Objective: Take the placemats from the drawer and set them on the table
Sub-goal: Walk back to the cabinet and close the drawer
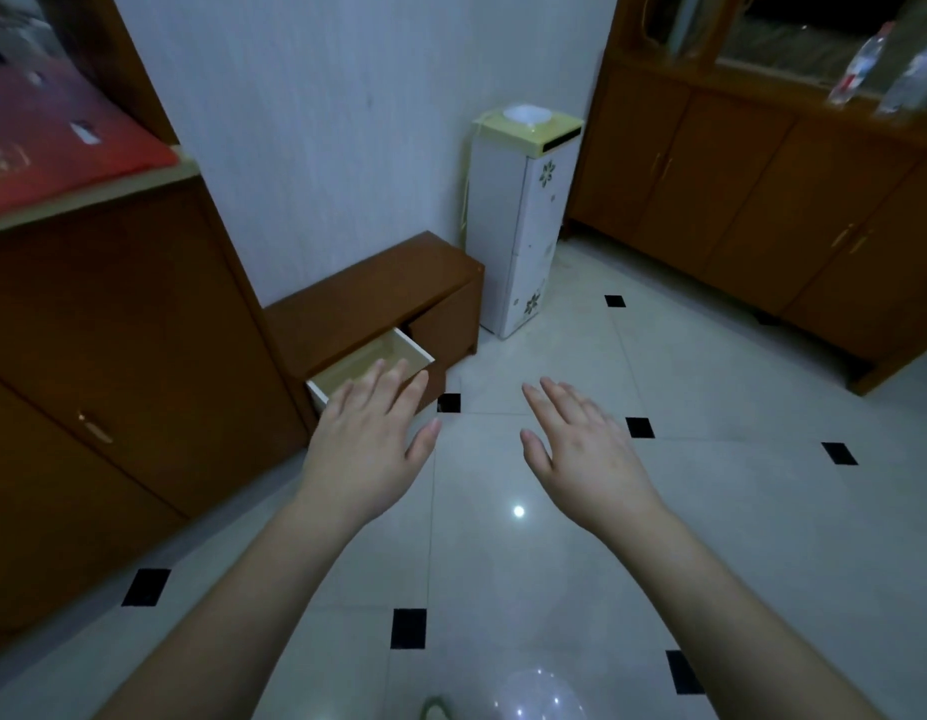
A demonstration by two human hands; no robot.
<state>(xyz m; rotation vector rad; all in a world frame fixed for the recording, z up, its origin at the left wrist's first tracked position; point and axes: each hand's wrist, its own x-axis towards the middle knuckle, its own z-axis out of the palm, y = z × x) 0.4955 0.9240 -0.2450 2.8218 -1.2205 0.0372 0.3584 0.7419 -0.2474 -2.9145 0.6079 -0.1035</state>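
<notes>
A drawer [399, 346] with a pale inside stands pulled out of a low brown cabinet [370, 296] against the wall. What shows of its inside looks bare; no placemat is visible. My left hand [370, 439] is stretched forward with straight, spread fingers, and its fingertips overlap the drawer's front part in the view. My right hand [580, 449] is held out beside it over the tiled floor, fingers straight too. Both hands hold nothing.
A tall brown cupboard [113, 366] with a red cloth [61, 137] on top stands at left. A white water dispenser [523, 220] sits in the corner. A long wooden sideboard [762, 200] with plastic bottles [861, 65] lines the right wall. White floor tiles [503, 511] lie below.
</notes>
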